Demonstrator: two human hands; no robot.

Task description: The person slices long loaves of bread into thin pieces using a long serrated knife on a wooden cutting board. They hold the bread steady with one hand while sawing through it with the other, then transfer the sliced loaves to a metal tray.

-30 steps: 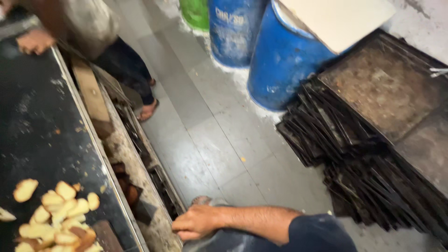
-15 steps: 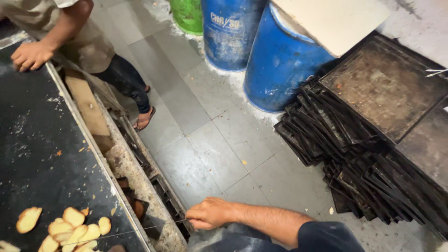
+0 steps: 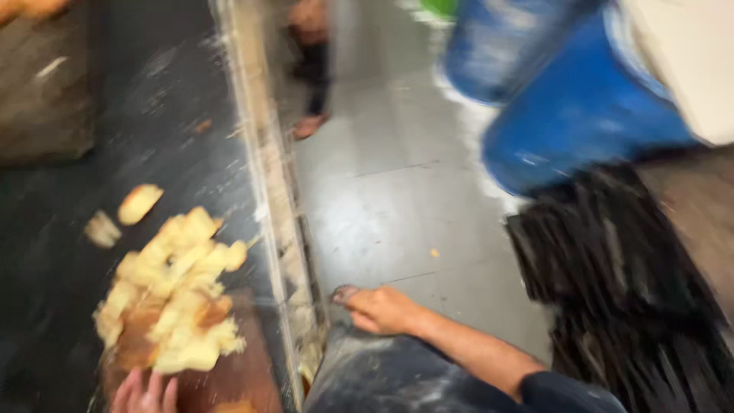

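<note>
View quality: the head-camera frame is smearing with motion; edges are reading soft throughout.
Left hand (image 3: 144, 391): showing only fingertips at the bottom edge, fingers lying loosely together; whether they are gripping anything cannot be told.
Bread pieces (image 3: 172, 294): a pale yellow heap is lying just ahead of the left fingertips, on the dark work surface (image 3: 69, 252); two stray pieces are sitting beyond the heap, further from the hand.
Brown patch (image 3: 229, 378): a reddish-brown board or tray is lying beside the left fingertips, partly under the heap; its kind cannot be told.
Right hand (image 3: 380, 310): resting knuckles-up, fingers curled loosely, holding nothing visible; it is touching a grey, dusty rounded object (image 3: 382, 378) lying under the wrist.
Beyond the right hand: grey tiled floor (image 3: 382, 191), blue barrels (image 3: 581, 122), a stack of dark metal trays (image 3: 627, 291) off to its outer side.
Other person: one sandalled foot (image 3: 308, 126) is standing on the floor, well apart from both hands.
</note>
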